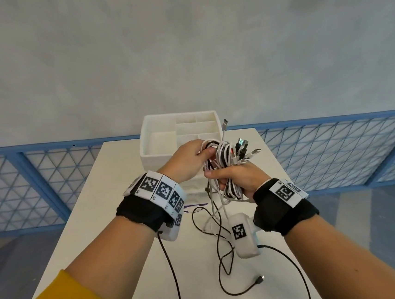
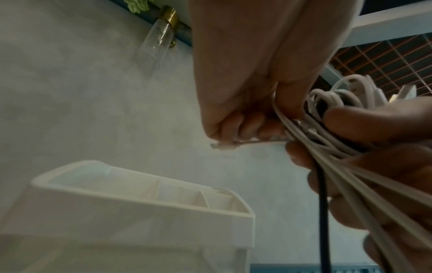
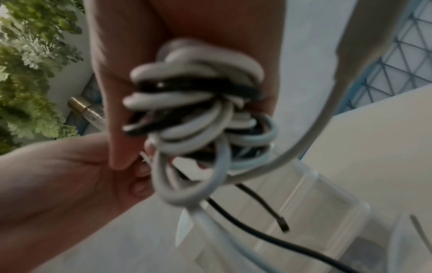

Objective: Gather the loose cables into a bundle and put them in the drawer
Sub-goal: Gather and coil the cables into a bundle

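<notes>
Head view is giving me the clearest look: I am watching both hands working above the white table (image 1: pixel 115 205), in front of the white drawer unit (image 1: pixel 158 153). The right hand (image 1: pixel 238 179) is wrapping its fingers and thumb around the middle of the cable bundle (image 1: pixel 226 156), a mix of white and black cables folded into loops, with several plug ends (image 1: pixel 246 148) fanning out up and to the right of the fist. The left hand (image 1: pixel 188 162) is curling its fingers into the top loops of that same bundle, just beside the right thumb, so the two hands are nearly touching.

Below the right fist, loose tails are hanging down: white strands and a black cable (image 1: pixel 222 255) trailing onto the table, its small connector (image 1: pixel 261 279) lying on the surface near the table's front edge.

The left wrist camera is showing me the left hand (image 2: pixel 233 110) with fingers closed, pinching a thin white lead whose plug (image 2: pixel 224 146) is poking out to the left, while white strands (image 2: pixel 350 175) and one black strand are running down through the right hand's fingers (image 2: pixel 374 120). The drawer unit's open top tray (image 2: pixel 140 199), split into compartments, is sitting below.

The right wrist camera is blurred, yet I am making out the coiled loops (image 3: pixel 194 114) pressed against the right palm, the left hand (image 3: pixel 70 175) meeting them from the lower left. I cannot tell from any view whether a drawer is open.
</notes>
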Available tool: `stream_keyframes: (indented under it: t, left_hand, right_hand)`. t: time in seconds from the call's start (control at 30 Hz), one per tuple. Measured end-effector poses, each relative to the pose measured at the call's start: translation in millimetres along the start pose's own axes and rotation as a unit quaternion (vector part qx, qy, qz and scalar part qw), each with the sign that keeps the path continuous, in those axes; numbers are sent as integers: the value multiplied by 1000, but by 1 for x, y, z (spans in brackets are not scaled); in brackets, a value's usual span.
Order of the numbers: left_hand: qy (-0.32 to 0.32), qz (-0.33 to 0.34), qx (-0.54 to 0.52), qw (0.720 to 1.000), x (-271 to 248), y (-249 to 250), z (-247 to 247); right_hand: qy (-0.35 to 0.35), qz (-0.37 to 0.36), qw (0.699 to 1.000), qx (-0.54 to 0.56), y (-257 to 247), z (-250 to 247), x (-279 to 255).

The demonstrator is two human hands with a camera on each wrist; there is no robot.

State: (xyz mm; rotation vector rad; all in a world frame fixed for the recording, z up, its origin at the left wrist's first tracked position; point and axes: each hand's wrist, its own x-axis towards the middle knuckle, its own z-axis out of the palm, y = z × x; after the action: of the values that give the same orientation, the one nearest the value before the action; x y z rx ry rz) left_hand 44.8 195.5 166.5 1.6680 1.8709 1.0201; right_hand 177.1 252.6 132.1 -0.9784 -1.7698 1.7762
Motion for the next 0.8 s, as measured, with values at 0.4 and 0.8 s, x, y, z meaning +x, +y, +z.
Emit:
stream_keyframes:
  t: [0.4, 0.8]
  left_hand:
    - [78, 21, -70, 994, -5, -2, 22]
    - [-213, -37, -200, 956, -35, -35, 48]
  right_hand:
    - [-76, -35, 990, 114, -11, -2, -3]
    - [-42, -82, 991, 94, -25, -33, -7]
